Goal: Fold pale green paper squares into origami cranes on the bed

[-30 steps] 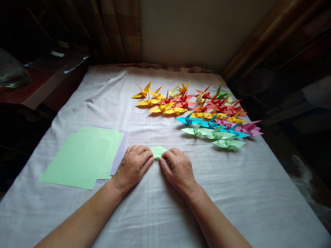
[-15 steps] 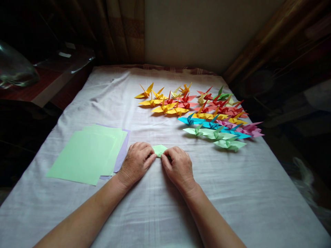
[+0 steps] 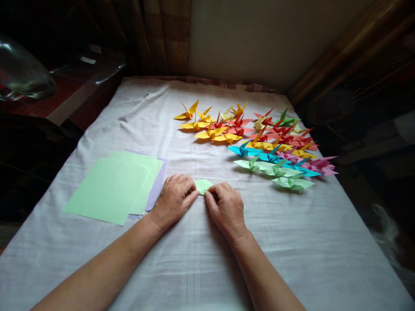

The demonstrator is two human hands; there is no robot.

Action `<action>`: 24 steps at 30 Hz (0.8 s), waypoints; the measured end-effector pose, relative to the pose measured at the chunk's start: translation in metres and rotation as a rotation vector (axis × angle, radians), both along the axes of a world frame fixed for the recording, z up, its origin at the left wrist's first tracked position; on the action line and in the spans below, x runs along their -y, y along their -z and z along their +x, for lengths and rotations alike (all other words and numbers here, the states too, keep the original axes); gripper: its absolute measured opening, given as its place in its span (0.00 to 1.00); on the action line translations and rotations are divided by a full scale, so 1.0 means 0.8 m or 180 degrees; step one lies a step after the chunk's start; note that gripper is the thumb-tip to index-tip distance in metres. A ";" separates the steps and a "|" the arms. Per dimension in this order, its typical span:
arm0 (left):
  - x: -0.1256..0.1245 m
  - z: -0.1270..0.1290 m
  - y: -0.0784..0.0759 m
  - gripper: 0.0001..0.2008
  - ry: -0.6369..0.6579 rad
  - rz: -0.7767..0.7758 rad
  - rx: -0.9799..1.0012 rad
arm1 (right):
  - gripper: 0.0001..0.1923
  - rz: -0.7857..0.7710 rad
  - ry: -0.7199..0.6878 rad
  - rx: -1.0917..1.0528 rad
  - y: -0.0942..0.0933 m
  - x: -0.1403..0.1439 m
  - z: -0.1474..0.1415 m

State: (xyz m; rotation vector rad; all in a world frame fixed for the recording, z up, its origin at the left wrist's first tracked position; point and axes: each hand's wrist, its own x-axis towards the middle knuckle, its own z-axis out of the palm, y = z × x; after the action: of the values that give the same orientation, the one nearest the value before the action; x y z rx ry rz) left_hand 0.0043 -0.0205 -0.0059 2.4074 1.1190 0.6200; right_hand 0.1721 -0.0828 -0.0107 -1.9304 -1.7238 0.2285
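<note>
White plaid cloth (image 3: 292,259): under paper stack (image 3: 103,185).
Origami cranes (image 3: 275,144): beyond stack, rightward.
Paper stack: green over purple.
Left hand (image 3: 177,196): right of stack, pinching folded green paper (image 3: 203,185).
Right hand (image 3: 226,209): farther right, pinching its other side.
Folded green paper: right of stack, between hands; probably mid-crease; next wants even pressure.

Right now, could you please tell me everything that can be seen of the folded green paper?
The folded green paper is small, pale and matte, with a blunt peak at its far edge. It looks like thin paper; its inner layers are too small to tell. It sits low over the white cloth, between the left-hand grip and right-hand grip, whose fingers touch and partly hide its two ends.
</note>
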 end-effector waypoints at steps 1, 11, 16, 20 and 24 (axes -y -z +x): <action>0.000 0.000 0.000 0.06 0.0000 -0.0004 -0.0008 | 0.06 -0.0004 0.0004 -0.0021 0.000 0.000 0.000; -0.001 0.000 -0.001 0.05 -0.0012 -0.0151 -0.0069 | 0.03 -0.0054 0.0028 -0.0299 0.001 0.000 0.002; -0.001 0.001 -0.001 0.02 -0.0056 -0.0172 -0.0051 | 0.02 -0.0082 0.0088 -0.0686 0.001 -0.002 0.008; -0.001 0.002 0.000 0.02 -0.0072 -0.0194 -0.0054 | 0.02 -0.0109 0.0050 -0.0769 0.000 -0.004 0.010; 0.000 0.002 0.001 0.02 -0.0127 -0.0180 -0.0041 | 0.03 -0.0046 0.0130 -0.0379 -0.001 -0.005 0.002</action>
State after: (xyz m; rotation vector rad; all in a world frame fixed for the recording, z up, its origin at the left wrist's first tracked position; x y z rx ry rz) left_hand 0.0061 -0.0202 -0.0069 2.3496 1.1765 0.5786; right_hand 0.1736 -0.0791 -0.0101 -1.9201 -1.6085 0.3349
